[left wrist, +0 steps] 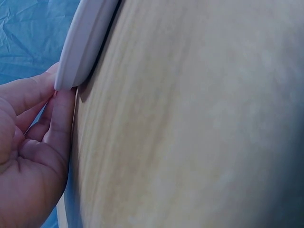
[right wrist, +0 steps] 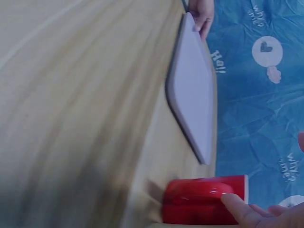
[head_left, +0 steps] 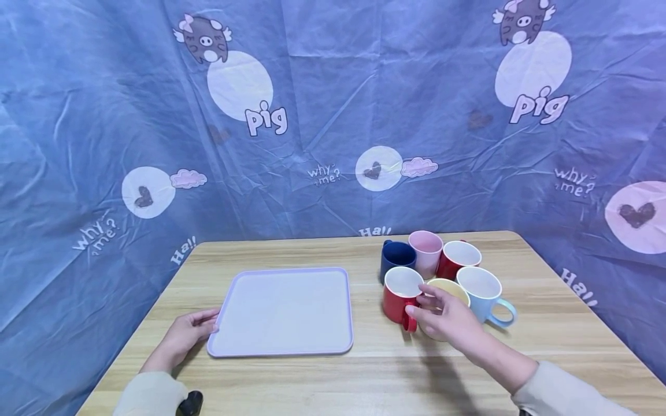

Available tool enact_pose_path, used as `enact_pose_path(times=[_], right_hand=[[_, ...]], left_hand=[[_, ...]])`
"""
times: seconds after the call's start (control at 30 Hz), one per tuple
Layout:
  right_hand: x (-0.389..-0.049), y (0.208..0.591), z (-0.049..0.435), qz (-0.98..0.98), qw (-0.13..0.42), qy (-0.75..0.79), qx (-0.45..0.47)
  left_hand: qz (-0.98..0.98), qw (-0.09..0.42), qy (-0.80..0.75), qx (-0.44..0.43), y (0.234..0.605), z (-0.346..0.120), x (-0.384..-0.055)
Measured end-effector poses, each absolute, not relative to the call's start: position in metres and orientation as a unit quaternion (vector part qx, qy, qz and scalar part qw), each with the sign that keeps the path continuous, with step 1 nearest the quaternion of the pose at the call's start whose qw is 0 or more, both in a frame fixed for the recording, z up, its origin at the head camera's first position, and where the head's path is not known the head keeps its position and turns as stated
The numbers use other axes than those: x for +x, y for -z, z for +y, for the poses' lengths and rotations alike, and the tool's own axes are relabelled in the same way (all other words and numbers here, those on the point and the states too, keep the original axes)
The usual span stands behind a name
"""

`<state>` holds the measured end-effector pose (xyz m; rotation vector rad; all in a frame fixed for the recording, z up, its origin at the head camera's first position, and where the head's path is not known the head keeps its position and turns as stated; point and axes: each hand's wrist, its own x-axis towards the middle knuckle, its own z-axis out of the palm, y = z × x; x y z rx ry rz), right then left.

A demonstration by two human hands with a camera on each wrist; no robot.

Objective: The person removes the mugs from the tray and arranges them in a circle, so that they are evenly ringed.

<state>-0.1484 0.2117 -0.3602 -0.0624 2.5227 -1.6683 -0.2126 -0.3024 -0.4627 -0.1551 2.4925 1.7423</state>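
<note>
A light purple tray [head_left: 283, 312] lies flat on the table, its left edge pinched between the thumb and fingers of my left hand [head_left: 189, 335]. In the left wrist view the fingertips meet the corner of the tray [left wrist: 88, 45]. My right hand [head_left: 452, 318] is at a red mug [head_left: 393, 300], spread beside it. The thumb is at the mug's handle, and the other fingers are near the rim, apart from it in the right wrist view. A yellow mug [head_left: 452, 287] stands partly hidden behind this hand.
Behind are a dark blue mug [head_left: 398, 257], a pink mug [head_left: 425, 254] and another red mug [head_left: 458, 260]. A light blue mug [head_left: 481, 292] stands to the right, handle outward. Patterned blue cloth [head_left: 333, 115] hangs behind the wooden table [head_left: 312, 384].
</note>
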Motion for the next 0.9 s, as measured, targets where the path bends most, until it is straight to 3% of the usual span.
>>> enact_pose_path(times=[0.6,0.9], right_hand=[[-0.171,0.301,0.222,0.831,0.020,0.550,-0.087],[-0.182,0.277,0.224,0.837,0.003,0.539,-0.089]], left_hand=[[0.838,0.056,-0.541,-0.041,0.453,-0.304,-0.217],[0.900,0.040,-0.433,0.021,0.398,-0.290,-0.222]])
